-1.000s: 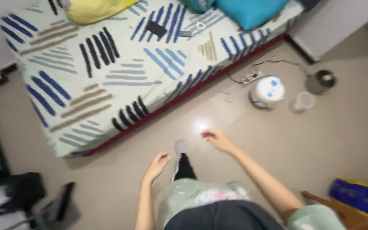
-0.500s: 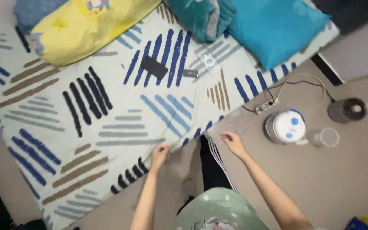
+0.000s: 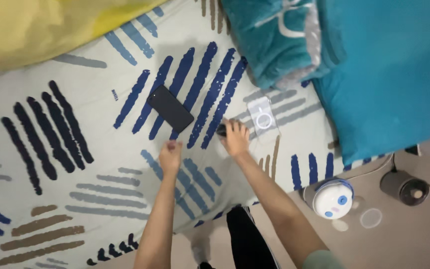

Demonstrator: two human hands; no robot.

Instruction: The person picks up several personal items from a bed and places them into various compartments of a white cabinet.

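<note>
— Since the earlier view, both hands have been carried forward from the bed's edge onto the patterned sheet, and the bed is seen from much closer.

— How are the hands held?

— The right hand is laid palm down with its fingers spread over a small dark object; only an end of that object is shown at the fingertips, so it cannot be told whether it is gripped or merely touched. The left hand is curled loosely, nothing being held in it.

— Where is the black phone placed relative to them?

— It is lain flat just ahead of the left hand, apart from it, and ahead and to the left of the right hand. Its long axis is run diagonally, from far-left to near-right, so the near corner is pointed between the two hands. The left hand is the nearer one.

— Anything else close by?

— A clear phone case is lain just ahead and to the right of the right hand, not touched. A teal blanket is bunched farther ahead of that hand, and a yellow pillow is set well ahead and left of the left hand.
</note>
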